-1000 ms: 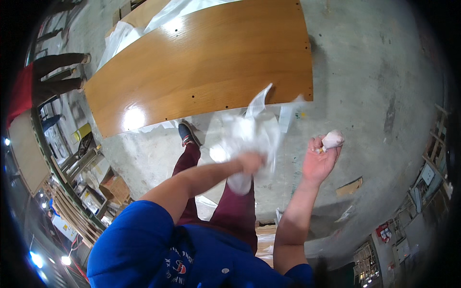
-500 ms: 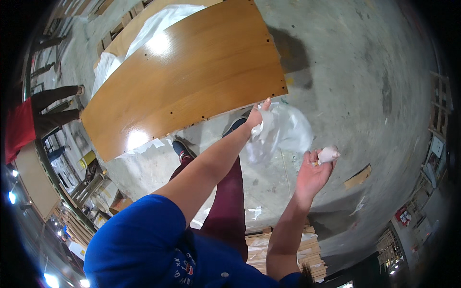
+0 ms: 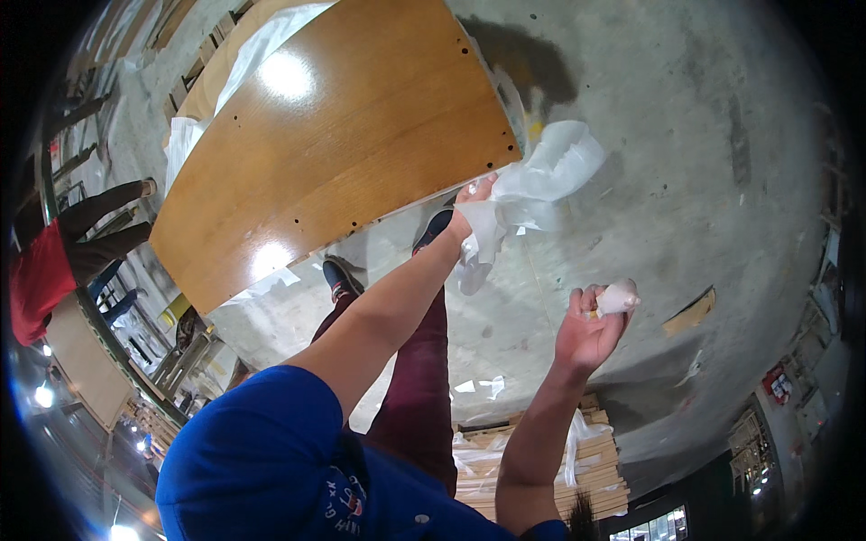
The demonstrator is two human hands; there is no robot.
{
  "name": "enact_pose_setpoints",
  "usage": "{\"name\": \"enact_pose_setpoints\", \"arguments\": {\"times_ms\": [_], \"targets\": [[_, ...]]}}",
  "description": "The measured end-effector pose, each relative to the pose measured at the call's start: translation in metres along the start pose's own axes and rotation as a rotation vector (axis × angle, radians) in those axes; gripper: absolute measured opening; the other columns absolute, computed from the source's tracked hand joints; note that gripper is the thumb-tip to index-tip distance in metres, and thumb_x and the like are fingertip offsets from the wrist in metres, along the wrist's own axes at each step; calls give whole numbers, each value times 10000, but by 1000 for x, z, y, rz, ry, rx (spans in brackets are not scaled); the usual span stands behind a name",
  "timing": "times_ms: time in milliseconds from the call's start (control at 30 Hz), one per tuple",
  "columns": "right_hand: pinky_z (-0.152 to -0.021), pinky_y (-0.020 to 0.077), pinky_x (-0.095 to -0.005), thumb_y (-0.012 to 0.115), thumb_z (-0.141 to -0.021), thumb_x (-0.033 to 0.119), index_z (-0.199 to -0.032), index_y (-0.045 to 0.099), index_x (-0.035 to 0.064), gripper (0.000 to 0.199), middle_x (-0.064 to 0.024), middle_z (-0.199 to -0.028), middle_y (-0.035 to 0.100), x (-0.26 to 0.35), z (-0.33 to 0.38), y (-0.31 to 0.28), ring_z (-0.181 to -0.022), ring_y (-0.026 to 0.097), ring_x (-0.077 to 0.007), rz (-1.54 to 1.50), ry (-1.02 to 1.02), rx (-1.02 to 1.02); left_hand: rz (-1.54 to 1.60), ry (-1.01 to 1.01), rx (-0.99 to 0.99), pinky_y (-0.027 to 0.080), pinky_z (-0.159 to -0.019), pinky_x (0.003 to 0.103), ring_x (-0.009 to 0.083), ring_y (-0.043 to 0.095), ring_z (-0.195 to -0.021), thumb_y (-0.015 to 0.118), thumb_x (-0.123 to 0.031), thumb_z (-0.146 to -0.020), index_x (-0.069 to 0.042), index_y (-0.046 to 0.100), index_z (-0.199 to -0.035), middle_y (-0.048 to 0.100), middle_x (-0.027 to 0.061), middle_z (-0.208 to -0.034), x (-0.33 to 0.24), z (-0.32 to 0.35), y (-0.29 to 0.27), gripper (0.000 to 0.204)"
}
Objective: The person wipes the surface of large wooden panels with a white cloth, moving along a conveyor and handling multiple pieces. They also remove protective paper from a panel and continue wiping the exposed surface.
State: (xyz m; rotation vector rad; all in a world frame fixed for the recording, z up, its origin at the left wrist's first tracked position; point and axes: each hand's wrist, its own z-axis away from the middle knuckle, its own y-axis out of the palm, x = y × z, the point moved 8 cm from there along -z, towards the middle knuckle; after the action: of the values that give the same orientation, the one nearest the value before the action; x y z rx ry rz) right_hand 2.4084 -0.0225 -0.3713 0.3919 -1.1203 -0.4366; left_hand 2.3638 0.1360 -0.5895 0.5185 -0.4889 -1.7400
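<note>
A large, glossy brown wooden panel (image 3: 352, 117) with small dark holes along its edges lies before me. At its near right corner, my left hand (image 3: 471, 200) is closed on a thin, translucent white wrapping sheet (image 3: 548, 171), its fingertips against or just beside the panel edge. The loose sheet spreads right of the corner and hangs below the hand. Farther right and nearer me, my right hand (image 3: 588, 338) is raised palm up, its fingers curled round a pale, rounded, wad-like thing (image 3: 619, 297). What that thing is I cannot make out.
White wrapping (image 3: 185, 135) shows beneath the panel's far left side. Stacked wooden boards (image 3: 541, 464) stand close by me. A cardboard scrap (image 3: 689, 312) lies on the concrete floor at right. A person in red (image 3: 43, 279) stands at far left.
My left hand has shifted slightly left and up along the panel edge, and the white sheet has swung up and right past the corner. The right hand still holds the pale thing.
</note>
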Motion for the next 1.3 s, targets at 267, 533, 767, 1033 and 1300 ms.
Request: {"name": "enact_pose_setpoints", "arguments": {"times_ms": [267,533,767,1033,1300], "targets": [[-601,318,-274,421,-875,127,-1139,441,76,269,-58,-828,560,-5,-20,20,-653,410,-121,24,6,-62,-166,269,-32,499,-665,362,214,614,-774,459,-436,-913,-63,601,-1021,634,97,-893,-14,-19,-21,413],[-583,317,-267,426,-879,137,-1101,450,89,228,-46,-804,546,-1,-28,17,-639,409,-111,88,-18,-40,-1674,186,-219,461,-833,400,280,594,-956,506,-307,-846,-39,616,-949,641,132,-957,-37,-2,-25,308],[-582,332,-258,463,-867,141,-1115,468,69,258,-49,-812,548,-7,-23,63,-640,428,-111,214,34,37,-2214,-239,-390,430,-901,423,327,549,-1057,506,-136,-769,-89,497,-1208,588,165,-1119,-87,139,-243,441],[-595,409,-286,479,-879,144,-1163,492,67,294,-57,-1034,537,-124,14,144,-820,503,-143,201,377,337,-1801,-463,-892,442,-871,423,314,570,-998,441,-204,-848,-126,633,-989,595,133,-1044,-101,419,-401,251],[-583,457,-249,483,-909,139,-1215,444,94,311,-152,-1156,540,-289,173,347,-769,556,-165,194,606,820,-1366,-256,-811,387,-947,479,449,383,-1155,690,-515,-653,-51,497,-1192,359,202,-1297,-46,533,-495,737]]}}
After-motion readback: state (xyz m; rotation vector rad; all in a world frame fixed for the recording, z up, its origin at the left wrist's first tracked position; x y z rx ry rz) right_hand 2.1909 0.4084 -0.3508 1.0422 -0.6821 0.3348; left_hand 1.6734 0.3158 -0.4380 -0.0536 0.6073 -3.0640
